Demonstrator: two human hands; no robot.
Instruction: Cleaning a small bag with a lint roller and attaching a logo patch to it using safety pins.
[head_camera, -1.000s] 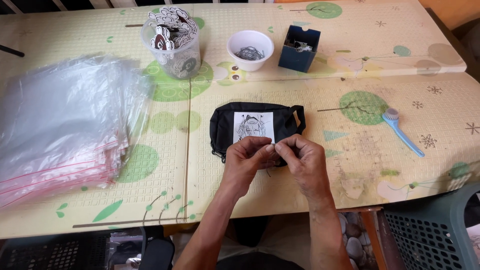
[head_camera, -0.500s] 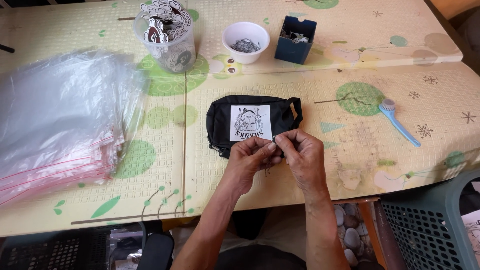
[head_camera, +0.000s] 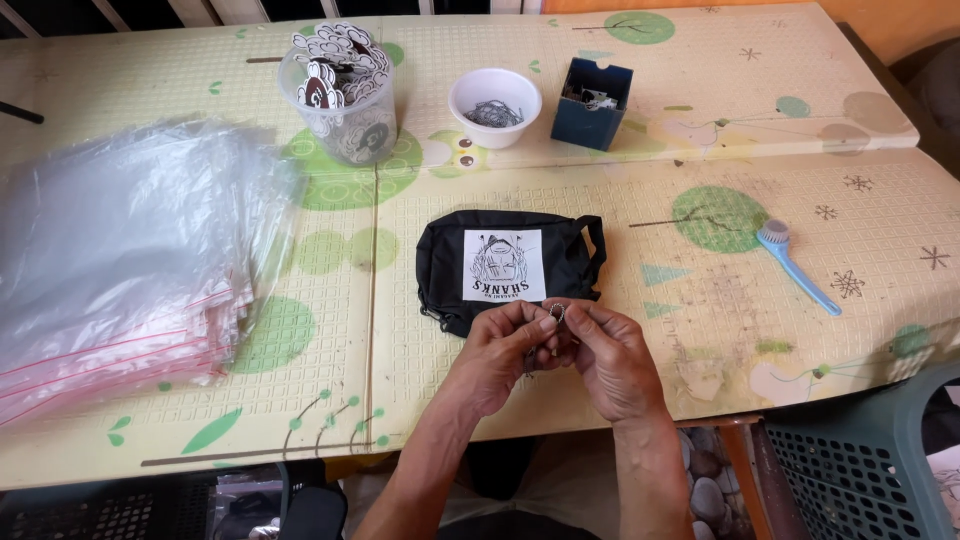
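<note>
Landmark: the pouch (head_camera: 510, 265), black with a white printed patch, is lying flat at the middle of the surface (head_camera: 700, 130).
Bags: a stack of clear zip bags (head_camera: 120, 270) is sitting well left of the pouch, fanned so single ones are likely easy to lift.
Tub: a clear tub (head_camera: 342, 105) heaped with printed stickers is standing behind the pouch, to its left.
Bowl: a white bowl (head_camera: 494, 105) of small metal bits is sitting straight behind the pouch, within reach.
Left hand (head_camera: 500, 350): fingertips are pinching narrowly on a small ring (head_camera: 556, 313), just in front of the pouch.
Right hand (head_camera: 610, 355): it is pinching the same ring, apparently steadying it.
Box: a dark blue box (head_camera: 592, 100) is standing behind the pouch, to its right.
Brush: a blue brush (head_camera: 795, 265) is lying well right of the pouch.
</note>
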